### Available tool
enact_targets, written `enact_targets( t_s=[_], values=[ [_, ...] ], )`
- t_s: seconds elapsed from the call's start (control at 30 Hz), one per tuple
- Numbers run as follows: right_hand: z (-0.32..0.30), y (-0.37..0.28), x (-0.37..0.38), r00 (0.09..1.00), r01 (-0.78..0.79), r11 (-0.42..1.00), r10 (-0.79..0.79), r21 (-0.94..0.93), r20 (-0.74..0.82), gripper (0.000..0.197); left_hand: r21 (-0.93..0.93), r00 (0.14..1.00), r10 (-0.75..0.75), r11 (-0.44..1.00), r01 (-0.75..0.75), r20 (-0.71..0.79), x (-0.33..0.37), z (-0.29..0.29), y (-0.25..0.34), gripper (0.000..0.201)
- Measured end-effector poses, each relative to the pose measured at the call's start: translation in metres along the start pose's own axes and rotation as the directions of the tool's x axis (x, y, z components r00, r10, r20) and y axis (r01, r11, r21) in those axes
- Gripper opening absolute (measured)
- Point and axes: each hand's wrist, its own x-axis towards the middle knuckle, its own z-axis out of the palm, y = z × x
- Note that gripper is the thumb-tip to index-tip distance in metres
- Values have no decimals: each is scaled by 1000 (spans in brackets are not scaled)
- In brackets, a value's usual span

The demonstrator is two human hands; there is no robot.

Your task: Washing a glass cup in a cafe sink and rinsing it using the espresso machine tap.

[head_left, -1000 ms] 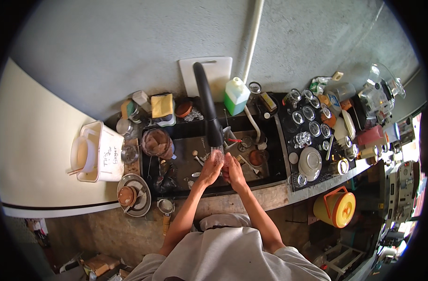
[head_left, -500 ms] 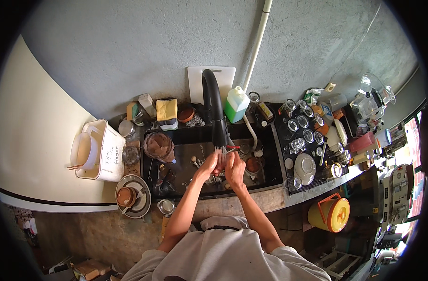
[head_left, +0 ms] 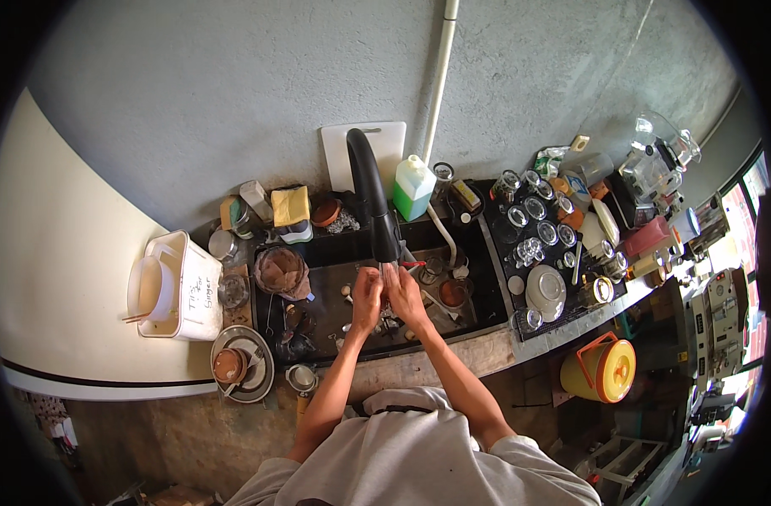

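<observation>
Both my hands are close together over the dark sink [head_left: 318,257], right below the black faucet [head_left: 370,181]. My left hand [head_left: 367,297] is curled, with its fingers bent inward; whatever they may hold is hidden. My right hand [head_left: 404,297] is beside it, its fingers stretched up toward the spout and its palm turned to the left hand. A thin red-ended piece [head_left: 413,264] shows just behind the right hand. Below and around the hands lie several utensils and small dishes in the sink, including a brown cup [head_left: 453,293].
A jug of green liquid [head_left: 414,190] and a white cutting board [head_left: 333,160] stand behind the sink. Glasses and an upturned bowl [head_left: 546,288] crowd the right rack. On the left are a white bin [head_left: 202,295], a cloth-lined container [head_left: 281,271] and stacked plates [head_left: 263,379].
My hands have shifted slightly. The right hand's bent fingers have straightened upward, and the left hand has turned more upright and curled. The whole view has shifted a little.
</observation>
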Motion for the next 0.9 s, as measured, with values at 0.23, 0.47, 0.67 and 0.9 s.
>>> enact_targets(
  t_s=[0.23, 0.47, 0.67, 0.9],
  values=[
    [-52, -26, 1, 971, 90, 992, -69, -84, 229, 33, -345, 985, -168, 928, 142, -46, 9, 17, 17, 17],
    [-84, -57, -20, 919, 361, 923, -327, -137, 219, 43, -429, 905, -402, 798, 422, 142, 14, 20, 22, 24],
    [-59, -2, -23, 886, -331, 734, 26, 593, 462, 55, 16, 991, 135, 991, -134, -14, 8, 28, 50, 36],
    [-68, -37, -22, 878, -280, 797, -13, 535, 479, 49, -128, 985, 157, 978, -166, -76, -4, 12, 57, 40]
  ],
)
